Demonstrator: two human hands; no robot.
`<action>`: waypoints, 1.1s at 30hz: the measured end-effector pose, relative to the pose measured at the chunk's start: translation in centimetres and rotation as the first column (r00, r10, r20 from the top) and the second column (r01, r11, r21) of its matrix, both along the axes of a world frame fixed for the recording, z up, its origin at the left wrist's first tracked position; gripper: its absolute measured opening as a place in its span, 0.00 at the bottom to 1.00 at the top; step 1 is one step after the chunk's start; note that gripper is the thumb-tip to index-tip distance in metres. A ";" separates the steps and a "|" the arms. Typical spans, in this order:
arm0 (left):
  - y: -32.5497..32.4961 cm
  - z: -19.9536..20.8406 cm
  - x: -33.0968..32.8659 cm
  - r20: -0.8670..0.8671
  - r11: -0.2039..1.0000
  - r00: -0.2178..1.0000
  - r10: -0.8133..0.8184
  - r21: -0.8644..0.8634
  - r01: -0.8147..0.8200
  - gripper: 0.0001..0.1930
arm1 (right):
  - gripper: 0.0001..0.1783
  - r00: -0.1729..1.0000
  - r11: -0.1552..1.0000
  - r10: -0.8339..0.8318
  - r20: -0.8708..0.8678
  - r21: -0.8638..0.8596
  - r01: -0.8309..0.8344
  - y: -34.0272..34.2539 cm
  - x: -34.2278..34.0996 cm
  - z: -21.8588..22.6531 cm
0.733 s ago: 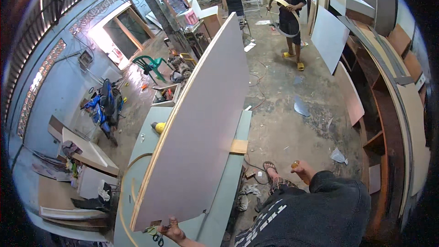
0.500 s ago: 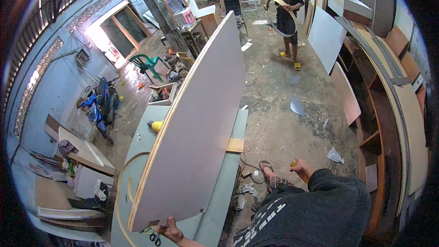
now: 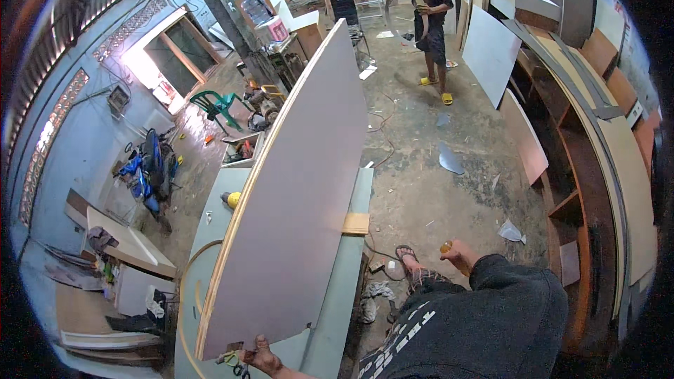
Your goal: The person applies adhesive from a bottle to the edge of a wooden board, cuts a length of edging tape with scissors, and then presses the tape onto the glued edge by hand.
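A large pale mauve panel (image 3: 295,189) with a light wood edge stands on its side on the grey-green worktable (image 3: 328,309). By its near bottom corner is my left hand (image 3: 261,358), thumb raised and apart from the fingers. Whether it touches the panel I cannot tell. Beside those fingers are scissors (image 3: 239,370) with dark loops and a yellow-green part. My right hand (image 3: 462,257), out to the right over the floor, is closed around a tool with a rounded amber handle; the rest of it is hidden in my grip.
A wood block (image 3: 356,224) juts from under the panel. Behind the panel lie a yellow power tool (image 3: 231,199) and a curved strip (image 3: 184,302). Cables and scraps litter the floor. Ahead, a person (image 3: 432,21) holds a looped strip; another stands farther back. Shelving (image 3: 590,238) lines the right.
The view has shifted slightly, so most things sit a little farther left. The person ahead has lifted the looped strip somewhat. My hands keep nearly the same pose.
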State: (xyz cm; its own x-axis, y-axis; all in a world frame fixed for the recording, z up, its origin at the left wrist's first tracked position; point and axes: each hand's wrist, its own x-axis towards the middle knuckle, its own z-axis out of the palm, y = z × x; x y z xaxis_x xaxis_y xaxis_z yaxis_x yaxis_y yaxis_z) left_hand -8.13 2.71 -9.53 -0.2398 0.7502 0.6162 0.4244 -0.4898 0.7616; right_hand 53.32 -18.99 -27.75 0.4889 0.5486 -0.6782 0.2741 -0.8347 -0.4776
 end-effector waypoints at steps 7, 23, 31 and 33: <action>-0.6 0.7 0.3 -0.092 0.996 0.995 0.040 -0.072 -0.047 0.29 | 0.36 0.999 1.000 0.006 0.032 -0.004 -0.006 -0.3 -0.3 0.5; -0.7 2.1 1.7 0.026 0.990 0.998 0.057 -0.131 -0.053 0.40 | 0.33 1.000 0.995 0.004 0.028 0.099 -0.006 -0.1 -0.1 0.9; -1.8 5.0 4.8 0.188 0.990 0.982 -0.013 -0.135 0.039 0.38 | 0.20 0.993 0.970 -0.097 -0.074 0.216 0.111 0.0 -1.0 4.6; -2.1 6.0 5.6 0.233 0.985 0.971 -0.044 -0.152 0.081 0.37 | 0.16 0.993 0.976 -0.101 -0.058 0.190 0.110 0.2 -1.0 4.9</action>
State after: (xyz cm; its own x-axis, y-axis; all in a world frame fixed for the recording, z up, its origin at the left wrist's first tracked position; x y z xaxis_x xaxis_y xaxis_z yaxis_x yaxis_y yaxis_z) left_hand -2.52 0.58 -3.49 -0.3098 0.8521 0.4218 0.2029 -0.3742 0.9049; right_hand 52.30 -18.83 -22.88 0.5204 0.6185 -0.5887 0.1623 -0.7485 -0.6429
